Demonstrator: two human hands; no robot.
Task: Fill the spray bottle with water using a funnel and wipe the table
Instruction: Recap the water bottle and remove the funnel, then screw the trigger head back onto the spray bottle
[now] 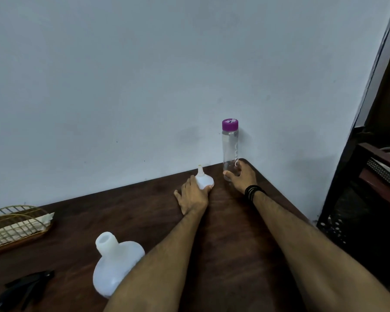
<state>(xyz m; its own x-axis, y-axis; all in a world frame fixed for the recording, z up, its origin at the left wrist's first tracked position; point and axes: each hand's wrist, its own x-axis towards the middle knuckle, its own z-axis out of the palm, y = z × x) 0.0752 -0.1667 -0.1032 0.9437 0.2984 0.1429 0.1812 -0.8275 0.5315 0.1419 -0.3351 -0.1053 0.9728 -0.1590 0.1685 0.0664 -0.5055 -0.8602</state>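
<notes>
A white funnel (203, 179) sits upside down, spout up, near the far edge of the dark wooden table (131, 212). My left hand (193, 195) closes around its wide rim. To its right stands a clear water bottle (230, 147) with a purple cap, and my right hand (242, 176) wraps around its lower part. The white spray bottle body (115, 257), with its neck uncapped, stands near the front, partly hidden by my left forearm. Its black trigger head (24, 289) lies on the table at the front left.
A wire basket (16, 226) with cloths or paper inside sits at the left edge. The wall rises directly behind the table. Dark shelving (369, 199) stands to the right of the table corner.
</notes>
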